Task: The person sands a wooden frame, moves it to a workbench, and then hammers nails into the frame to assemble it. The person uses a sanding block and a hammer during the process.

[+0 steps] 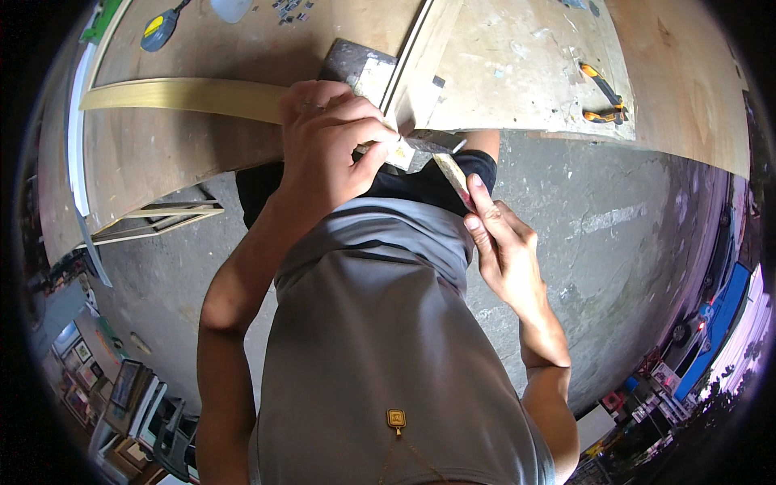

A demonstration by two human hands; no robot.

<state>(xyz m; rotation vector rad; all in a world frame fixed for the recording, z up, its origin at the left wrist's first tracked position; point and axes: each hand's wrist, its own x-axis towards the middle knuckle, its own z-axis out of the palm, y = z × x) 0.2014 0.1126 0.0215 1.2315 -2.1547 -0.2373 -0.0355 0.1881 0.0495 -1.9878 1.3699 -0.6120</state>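
Observation:
My left hand is closed over the end of a pale yellow wooden strip at the table's near edge. The strip runs off to the left. Beside my fingers, a second strip with a dark edge extends away across the table, and a dark plate with a light patch lies under this corner. In my right hand is the worn, pale handle of a hammer. Its dark metal head is close to the left fingertips. Whatever those fingertips may pinch is hidden.
On the wooden table lie orange-and-black pliers at the right. A tape measure and small metal pieces are at the far left. A wooden frame stands below the table's left side, above the grey concrete floor.

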